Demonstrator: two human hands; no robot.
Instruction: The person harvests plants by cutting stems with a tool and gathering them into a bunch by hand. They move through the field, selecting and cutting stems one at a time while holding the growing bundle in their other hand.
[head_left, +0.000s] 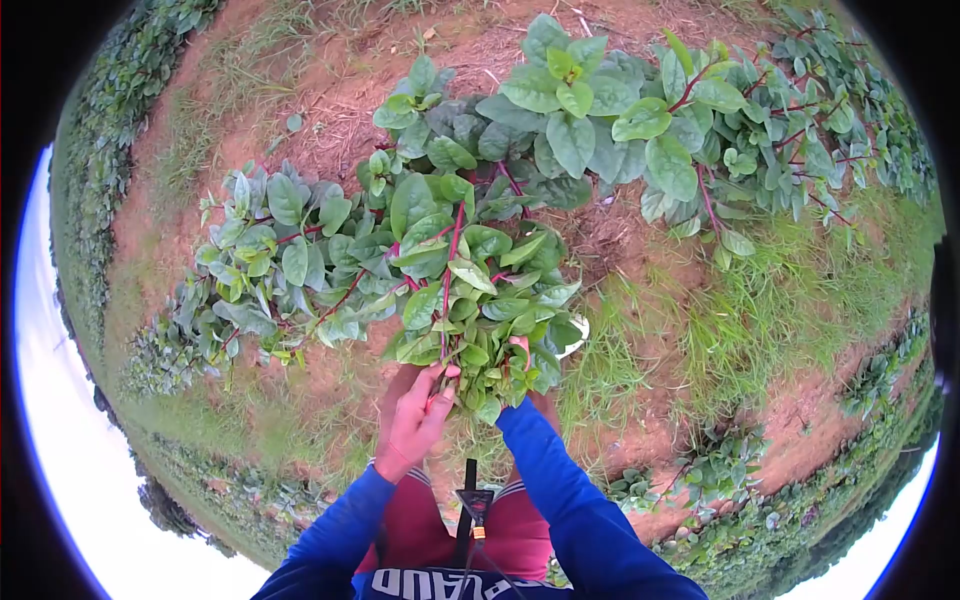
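My left hand (413, 425) is closed at the base of a purple-red stem (455, 245), thumb and fingers pinched together among the leaves. That stem belongs to a leafy green plant, which looks like Malabar spinach. Beside it, my right hand (520, 347) is mostly covered by a bunch of leafy shoots (488, 368); only a bit of finger shows through, wrapped round the bunch. Behind both hands spreads the rest of the plant (410, 215), with broad green leaves on purplish stems.
Trailing plants (670, 130) reach to the upper right, and more foliage (285, 235) lies on the left. Reddish soil (340, 110) with dry stalks shows between them. Grass (730, 310) grows on the right. A white object (575, 335), partly hidden, sits behind the bunch.
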